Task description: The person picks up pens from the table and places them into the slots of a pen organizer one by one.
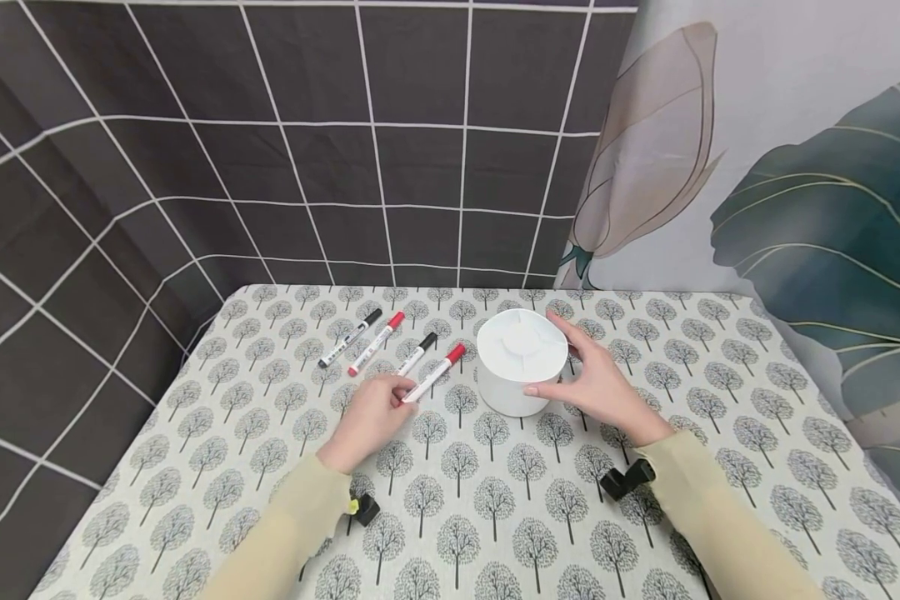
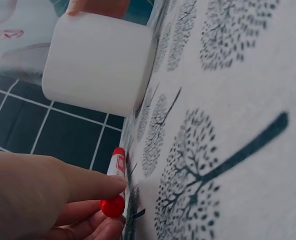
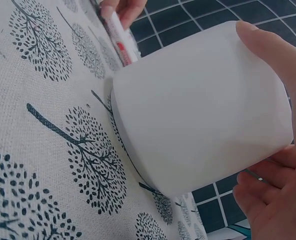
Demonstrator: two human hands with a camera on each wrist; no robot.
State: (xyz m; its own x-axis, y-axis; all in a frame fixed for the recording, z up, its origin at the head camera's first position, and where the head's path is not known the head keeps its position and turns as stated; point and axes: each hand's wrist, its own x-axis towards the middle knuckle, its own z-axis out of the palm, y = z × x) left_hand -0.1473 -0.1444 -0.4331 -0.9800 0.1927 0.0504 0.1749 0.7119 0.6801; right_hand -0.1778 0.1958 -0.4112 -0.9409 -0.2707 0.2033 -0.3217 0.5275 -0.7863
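My left hand (image 1: 370, 419) pinches a white marker with a red cap (image 1: 437, 375) near its lower end, between thumb and fingers. In the left wrist view the marker's red end (image 2: 112, 206) pokes out under the thumb, close to the cloth. To the right stands a round white divided organizer (image 1: 516, 396), upright, with sections visible in its top. My right hand (image 1: 602, 385) grips the organizer from its right side, thumb in front and fingers behind. In the right wrist view the smooth white wall (image 3: 198, 110) fills the middle, with the thumb near its top edge.
Just left of the held marker lies a black-capped marker (image 1: 417, 353), partly behind the left hand. Farther left lie another red marker (image 1: 376, 343) and another black marker (image 1: 350, 338). A tree-print cloth (image 1: 457, 500) covers the table, with a dark grid curtain (image 1: 420, 167) behind.
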